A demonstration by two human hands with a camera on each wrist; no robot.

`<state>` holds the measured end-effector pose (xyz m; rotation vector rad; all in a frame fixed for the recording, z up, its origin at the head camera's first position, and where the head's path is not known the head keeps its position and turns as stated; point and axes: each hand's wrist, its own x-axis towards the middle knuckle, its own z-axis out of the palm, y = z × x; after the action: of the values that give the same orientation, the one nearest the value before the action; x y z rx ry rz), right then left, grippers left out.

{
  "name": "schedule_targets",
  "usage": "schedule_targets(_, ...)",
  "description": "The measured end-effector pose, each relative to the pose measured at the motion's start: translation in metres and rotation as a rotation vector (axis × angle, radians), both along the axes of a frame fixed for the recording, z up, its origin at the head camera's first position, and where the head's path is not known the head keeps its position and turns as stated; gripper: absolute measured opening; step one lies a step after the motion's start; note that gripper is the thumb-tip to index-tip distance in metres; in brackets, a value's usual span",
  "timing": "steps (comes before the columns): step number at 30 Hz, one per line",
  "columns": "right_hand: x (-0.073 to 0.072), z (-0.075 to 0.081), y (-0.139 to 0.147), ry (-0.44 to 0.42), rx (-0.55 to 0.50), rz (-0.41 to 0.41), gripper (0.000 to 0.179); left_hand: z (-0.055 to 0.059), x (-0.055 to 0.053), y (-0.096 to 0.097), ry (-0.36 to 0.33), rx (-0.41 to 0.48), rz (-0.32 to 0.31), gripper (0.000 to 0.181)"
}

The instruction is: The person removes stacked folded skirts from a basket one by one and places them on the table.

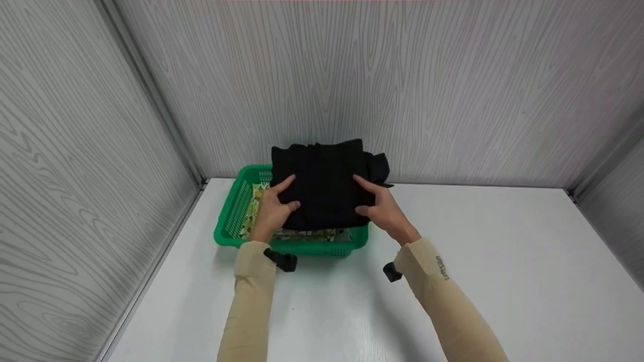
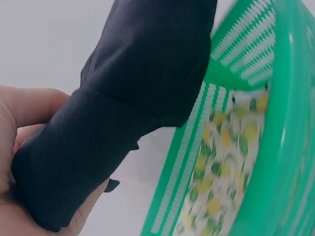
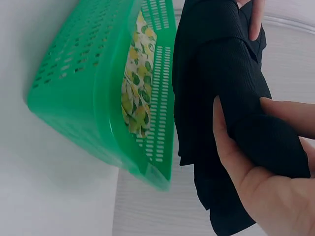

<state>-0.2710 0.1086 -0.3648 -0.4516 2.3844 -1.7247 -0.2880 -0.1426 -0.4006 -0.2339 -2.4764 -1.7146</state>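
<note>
Both hands hold a folded black cloth up over a green plastic basket. My left hand grips its left edge, the thumb and a finger on the near face; the left wrist view shows the fabric bunched in the palm. On the opposite edge, my right hand pinches the cloth between thumb and fingers, seen closely in the right wrist view. Loose layers hang off the cloth's far right side. In the basket lies a white fabric printed with yellow lemons and green leaves, partly hidden by the cloth.
The basket stands on a white table, near the back wall. A wood-grain panel rises along the left side. Black straps with small devices sit at both wrists, over beige sleeves.
</note>
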Motion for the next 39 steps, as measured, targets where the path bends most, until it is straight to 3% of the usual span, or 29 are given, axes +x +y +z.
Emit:
schedule_targets(5,0.003,0.002,0.023,0.041,-0.001,-0.041,0.072,-0.002,0.0,0.029,-0.01,0.049,0.007,0.06)
schedule_targets(12,-0.008,-0.023,0.062,0.06,-0.005,-0.084,0.075,-0.004,-0.001,0.063,0.011,0.066,0.003,0.062)
schedule_targets(18,-0.002,-0.031,0.093,0.11,0.012,-0.12,0.077,-0.008,0.002,0.093,0.052,0.018,-0.028,0.062)
schedule_targets(24,0.006,-0.038,0.125,0.072,-0.001,-0.156,0.077,-0.011,0.004,0.124,0.095,-0.046,-0.067,0.062)
schedule_targets(33,0.014,-0.047,0.167,0.044,0.028,-0.251,0.079,-0.024,0.01,0.171,0.1,-0.054,-0.112,0.064)
schedule_targets(39,0.02,-0.064,0.188,-0.009,0.053,-0.296,0.079,-0.036,0.014,0.196,0.104,-0.099,-0.113,0.067)
